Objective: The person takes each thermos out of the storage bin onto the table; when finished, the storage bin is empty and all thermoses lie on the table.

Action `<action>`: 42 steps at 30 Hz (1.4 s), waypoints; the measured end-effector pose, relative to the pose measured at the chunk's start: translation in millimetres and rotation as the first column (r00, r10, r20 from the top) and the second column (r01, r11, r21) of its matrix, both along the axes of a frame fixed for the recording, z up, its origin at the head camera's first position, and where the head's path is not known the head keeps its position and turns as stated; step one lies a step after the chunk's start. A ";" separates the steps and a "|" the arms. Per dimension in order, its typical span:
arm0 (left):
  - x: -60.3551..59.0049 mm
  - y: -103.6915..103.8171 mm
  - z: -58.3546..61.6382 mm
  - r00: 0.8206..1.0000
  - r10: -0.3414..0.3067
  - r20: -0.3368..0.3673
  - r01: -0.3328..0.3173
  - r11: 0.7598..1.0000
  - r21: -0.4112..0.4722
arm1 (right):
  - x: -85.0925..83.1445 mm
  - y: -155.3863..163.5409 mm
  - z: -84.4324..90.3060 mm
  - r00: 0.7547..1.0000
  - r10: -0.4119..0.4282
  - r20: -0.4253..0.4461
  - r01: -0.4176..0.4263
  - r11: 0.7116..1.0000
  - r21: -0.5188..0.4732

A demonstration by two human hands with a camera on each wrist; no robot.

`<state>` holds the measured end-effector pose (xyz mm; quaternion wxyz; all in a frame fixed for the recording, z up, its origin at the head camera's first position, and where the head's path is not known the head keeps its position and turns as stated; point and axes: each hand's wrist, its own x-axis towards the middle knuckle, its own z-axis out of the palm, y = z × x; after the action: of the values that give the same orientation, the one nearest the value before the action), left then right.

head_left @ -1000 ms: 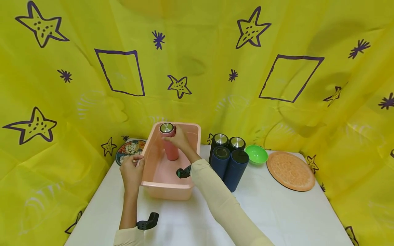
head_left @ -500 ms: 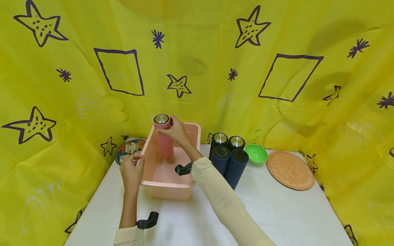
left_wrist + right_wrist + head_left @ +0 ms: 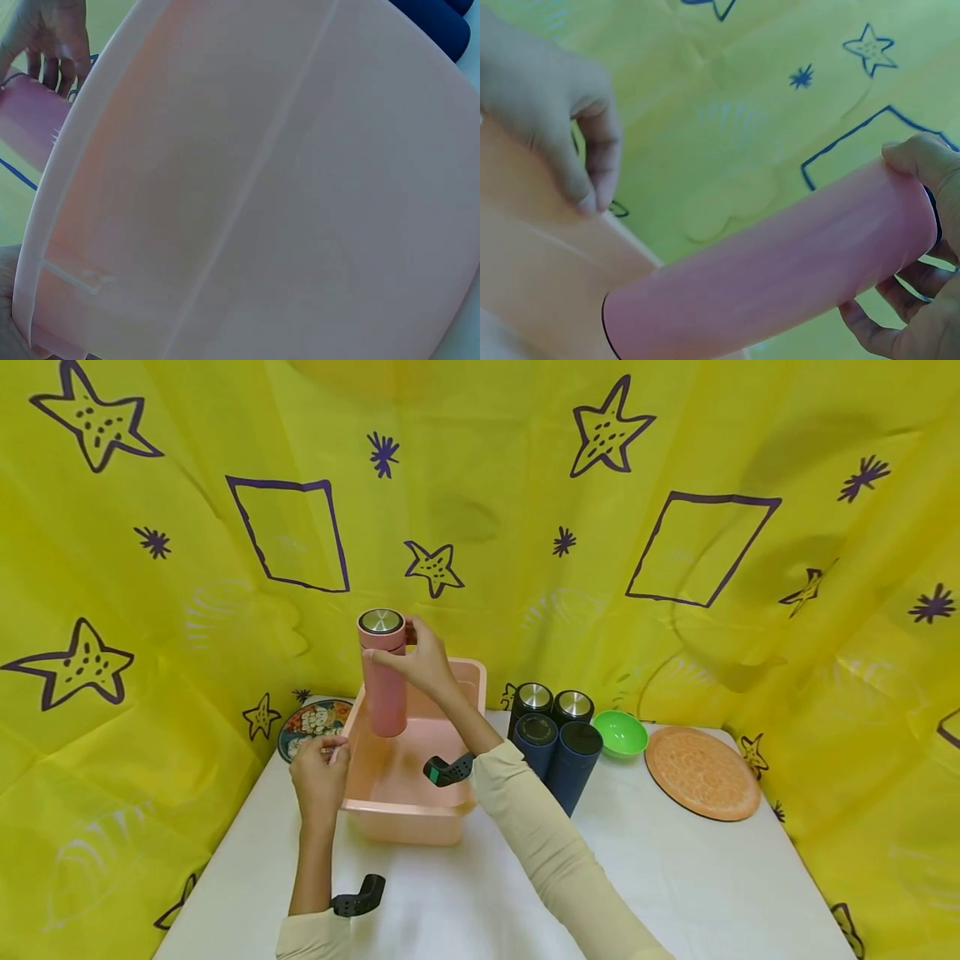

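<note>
A pink vacuum flask (image 3: 386, 693) with a silver-topped lid is gripped near its top by my right hand (image 3: 429, 667). In the head view it appears upright over the left side of the peach plastic tub (image 3: 405, 828), its base near rim height. My left hand (image 3: 321, 778) pinches the tub's left rim between thumb and fingers. The right wrist view has the flask (image 3: 780, 262) lying across the picture, with right-hand fingers around its lid end. From the left wrist, the tub wall (image 3: 300, 187) covers most of the view and hides most of my left hand.
Right of the tub stand two black flasks (image 3: 534, 696) with silver tops and two navy flasks (image 3: 576, 768), close together. Beyond them are a green bowl (image 3: 621, 735) and a round orange mat (image 3: 702, 775). A patterned round plate (image 3: 309, 724) lies behind my left hand. Yellow curtains surround the white table.
My right hand has raised the pink flask from inside the tub, moving it up and leftward. The left hand stays on the rim, and the tub has hardly moved.
</note>
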<state>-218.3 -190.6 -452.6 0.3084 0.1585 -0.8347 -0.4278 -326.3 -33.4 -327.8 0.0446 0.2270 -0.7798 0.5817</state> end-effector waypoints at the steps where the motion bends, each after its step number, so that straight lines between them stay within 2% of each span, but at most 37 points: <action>1: 0.2 0.0 0.1 1.000 0.000 0.000 0.000 1.000 0.000 | 1.5 0.8 1.9 1.000 0.001 0.001 -0.001 1.000 -0.005; 13: 0.8 0.9 2.2 1.000 0.001 0.022 -0.002 1.000 0.013 | 22.2 20.6 20.9 0.998 -0.002 -0.058 0.003 1.000 0.013; 24: 0.5 0.8 2.9 1.000 0.005 0.023 -0.005 1.000 0.013 | 44.7 39.3 29.7 0.981 -0.006 -0.194 0.003 1.000 -0.016; 33: 2.1 3.0 1.3 0.999 0.007 0.043 -0.008 1.000 0.029 | 69.8 62.4 33.5 0.964 -0.062 -0.258 0.044 0.996 -0.077; 37: 2.7 2.5 0.9 0.999 0.008 0.031 -0.009 1.000 0.024 | 81.4 76.5 35.5 0.958 -0.082 -0.276 0.058 0.994 -0.093; 42: 0.3 1.3 -0.3 1.000 0.004 0.018 -0.004 1.000 0.014 | 95.8 95.4 38.2 0.938 -0.136 -0.320 0.113 0.990 -0.088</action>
<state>-218.0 -189.3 -452.9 0.3006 0.1661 -0.8342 -0.4316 -230.5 62.0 -289.7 0.2168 0.2683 -0.7542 0.5587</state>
